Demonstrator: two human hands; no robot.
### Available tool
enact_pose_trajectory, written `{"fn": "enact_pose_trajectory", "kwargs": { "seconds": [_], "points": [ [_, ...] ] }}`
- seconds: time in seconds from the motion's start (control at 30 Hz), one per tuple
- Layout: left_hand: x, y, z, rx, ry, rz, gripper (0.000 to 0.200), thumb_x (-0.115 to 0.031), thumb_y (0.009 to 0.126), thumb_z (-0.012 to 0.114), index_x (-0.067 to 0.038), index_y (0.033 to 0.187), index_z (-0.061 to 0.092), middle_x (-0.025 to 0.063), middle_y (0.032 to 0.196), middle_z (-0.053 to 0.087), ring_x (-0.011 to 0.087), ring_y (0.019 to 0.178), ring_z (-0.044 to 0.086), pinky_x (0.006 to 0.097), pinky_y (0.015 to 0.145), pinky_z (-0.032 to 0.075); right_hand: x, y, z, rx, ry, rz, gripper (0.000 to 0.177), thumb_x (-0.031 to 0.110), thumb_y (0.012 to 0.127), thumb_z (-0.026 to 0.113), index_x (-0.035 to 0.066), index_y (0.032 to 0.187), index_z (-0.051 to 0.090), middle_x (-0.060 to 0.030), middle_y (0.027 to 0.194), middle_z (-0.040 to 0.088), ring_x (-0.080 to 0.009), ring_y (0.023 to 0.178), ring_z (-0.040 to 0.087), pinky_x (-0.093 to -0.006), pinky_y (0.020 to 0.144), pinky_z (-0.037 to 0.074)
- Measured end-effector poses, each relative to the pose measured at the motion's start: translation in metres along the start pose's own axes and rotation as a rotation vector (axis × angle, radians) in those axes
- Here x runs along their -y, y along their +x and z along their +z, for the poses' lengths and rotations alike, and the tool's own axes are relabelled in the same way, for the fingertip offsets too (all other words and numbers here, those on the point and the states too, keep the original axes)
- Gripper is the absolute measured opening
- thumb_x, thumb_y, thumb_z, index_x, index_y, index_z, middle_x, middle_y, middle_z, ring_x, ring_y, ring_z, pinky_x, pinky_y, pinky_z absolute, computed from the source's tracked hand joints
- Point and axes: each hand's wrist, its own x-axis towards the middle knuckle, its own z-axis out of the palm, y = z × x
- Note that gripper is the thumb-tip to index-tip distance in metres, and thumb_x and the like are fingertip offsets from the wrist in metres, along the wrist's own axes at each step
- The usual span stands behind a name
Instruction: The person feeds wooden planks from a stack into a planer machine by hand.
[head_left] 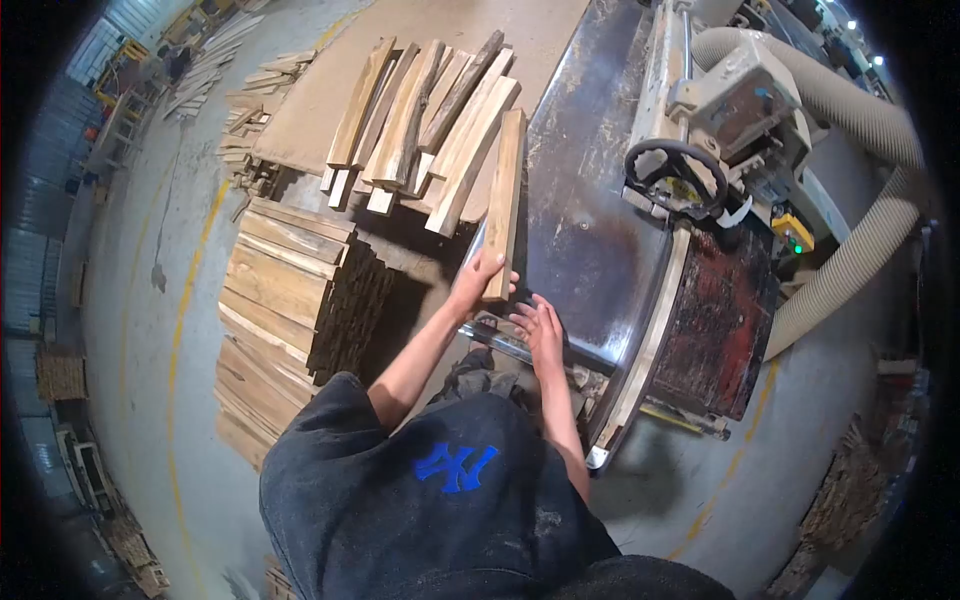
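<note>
A long squared wooden plank (508, 190) stretches away from me along the left edge of the metal machine table (585, 250). Near its close end, my left hand (482, 280) is wrapped around it, thumb on top. My right hand (542, 330) hovers just right of that end with fingers apart, and I see nothing in it. Left of the held plank lies a loose pile of similar wooden pieces (430, 120), some with dark bark edges. Closer to me on the left rises a neat stack of boards (275, 290).
A black handwheel (676, 180) and a thick ribbed hose (850, 270) belong to the machine on the right. A pale rail (645, 345) borders the table beside a red-stained dark panel (715, 320). A brown sheet (330, 110) lies under the loose pieces; more offcuts (255, 130) are farther left.
</note>
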Motion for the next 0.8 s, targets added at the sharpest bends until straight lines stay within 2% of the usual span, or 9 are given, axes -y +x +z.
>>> {"fn": "enact_pose_trajectory", "kwargs": {
  "seconds": [0.1,0.17,0.23,0.37,0.43,0.5,0.53,0.67,0.8],
  "points": [
    [0.024,-0.04,0.021,0.022,-0.318,-0.175,0.04,-0.037,0.094,0.056,-0.006,0.118,0.048,0.009,0.091,0.064,0.0166,0.076,0.065,0.03,0.064,0.055,0.007,-0.023,0.007,0.043,-0.254,-0.067,0.05,0.043,0.099,0.042,0.01,0.137,0.041,-0.0072,0.121,0.056,-0.0152,0.103,0.057,-0.0293,0.074,0.052],
    [0.068,-0.043,0.022,-0.11,0.175,0.018,0.042,-0.033,0.094,0.057,-0.003,0.123,0.051,0.0076,0.095,0.063,0.0127,0.083,0.06,0.0284,0.072,0.052,0.011,-0.048,0.01,0.064,-0.352,-0.051,0.052,0.042,0.098,0.044,0.009,0.138,0.039,-0.0059,0.123,0.053,-0.0144,0.105,0.056,-0.0295,0.075,0.053],
    [0.063,-0.071,0.037,-0.007,0.512,0.099,0.065,-0.029,0.093,0.06,-0.003,0.145,0.03,0.0115,0.108,0.063,0.0126,0.092,0.058,0.0274,0.08,0.049,-0.022,-0.051,-0.015,0.116,-0.523,-0.016,0.055,0.03,0.096,0.05,0.012,0.143,0.027,-0.0101,0.119,0.054,-0.0181,0.097,0.06,-0.0291,0.065,0.056],
    [0.08,-0.089,0.049,0.204,0.897,0.012,0.077,-0.027,0.088,0.067,-0.003,0.147,0.023,0.0197,0.113,0.064,0.0162,0.104,0.06,0.0292,0.087,0.047,-0.053,-0.099,-0.057,0.049,-0.14,0.207,0.046,0.024,0.096,0.054,0.01,0.134,0.033,-0.0111,0.109,0.056,-0.0222,0.082,0.067,-0.0301,0.063,0.056],
    [0.094,-0.088,0.065,0.294,0.915,0.067,0.082,-0.025,0.087,0.068,-0.009,0.149,0.018,0.0147,0.096,0.066,0.014,0.081,0.061,0.0321,0.074,0.052,-0.064,-0.118,-0.07,-0.045,0.106,0.125,0.039,0.022,0.094,0.057,0.008,0.127,0.041,-0.0101,0.104,0.058,-0.0232,0.082,0.067,-0.0276,0.062,0.054],
    [0.107,-0.082,0.085,0.355,0.853,0.113,0.082,-0.025,0.086,0.069,-0.009,0.149,0.019,0.0119,0.088,0.065,0.0109,0.073,0.058,0.0314,0.069,0.051,-0.067,-0.127,-0.086,-0.138,0.201,0.108,0.035,0.023,0.094,0.058,0.007,0.123,0.044,-0.0097,0.103,0.059,-0.0221,0.083,0.067,-0.0262,0.063,0.052],
    [0.109,-0.077,0.095,0.358,0.9,0.033,0.083,-0.028,0.084,0.071,-0.009,0.148,0.021,0.014,0.086,0.066,0.0132,0.075,0.061,0.0328,0.07,0.051,-0.067,-0.131,-0.095,-0.222,0.289,0.106,0.032,0.023,0.093,0.059,0.007,0.119,0.048,-0.0094,0.101,0.06,-0.021,0.085,0.066,-0.0248,0.063,0.051],
    [0.118,-0.054,0.146,0.375,1.289,0.252,0.064,-0.038,0.088,0.059,0.001,0.135,0.042,0.0279,0.077,0.061,0.0426,0.075,0.062,0.0456,0.066,0.05,-0.078,-0.134,-0.116,-0.229,0.65,0.046,0.035,0.031,0.09,0.064,0.01,0.116,0.052,-0.0038,0.104,0.062,-0.0142,0.088,0.062,-0.0217,0.069,0.047],
    [0.153,-0.036,0.179,0.086,1.233,0.326,0.056,-0.042,0.085,0.06,0.001,0.12,0.056,0.0253,0.07,0.062,0.0422,0.07,0.063,0.0482,0.064,0.051,-0.097,-0.117,-0.128,-0.334,0.463,-0.176,0.06,0.055,0.093,0.046,0.01,0.134,0.043,-0.0054,0.122,0.057,-0.0201,0.106,0.055,-0.0366,0.09,0.041]
  ]
}}
